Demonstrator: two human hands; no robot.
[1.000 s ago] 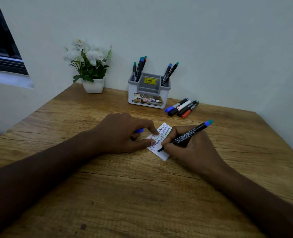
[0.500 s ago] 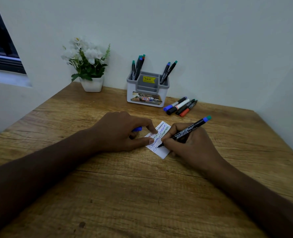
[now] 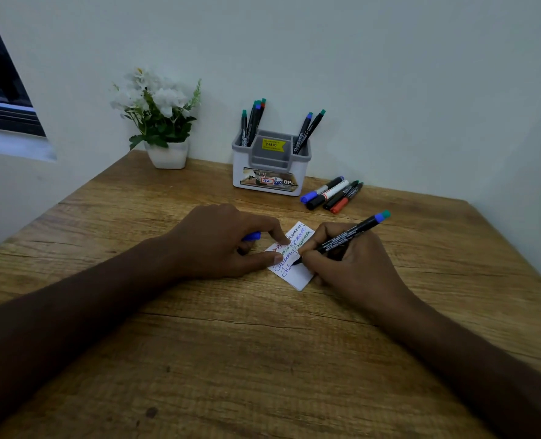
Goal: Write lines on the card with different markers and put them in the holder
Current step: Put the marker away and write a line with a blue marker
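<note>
Yellow price sticker (image 3: 273, 144) inside grey-and-white holder (image 3: 270, 166), reading "49.00"; front label (image 3: 270, 180) with "42" and "DP", rest unreadable. White card (image 3: 294, 256) flat on wooden tabletop (image 3: 231, 359), covered in slanted handwritten lines in several colours, illegible. Left hand (image 3: 221, 242) pressing card's left edge with forefinger and thumb, blue cap (image 3: 251, 237) tucked under curled fingers. Right hand (image 3: 348, 261) fingers clamped on black marker (image 3: 342, 240), tip on card. Four markers (image 3: 332, 194) lying beside holder. Potted white flowers (image 3: 161, 122) against pale wall; dark window at left.
</note>
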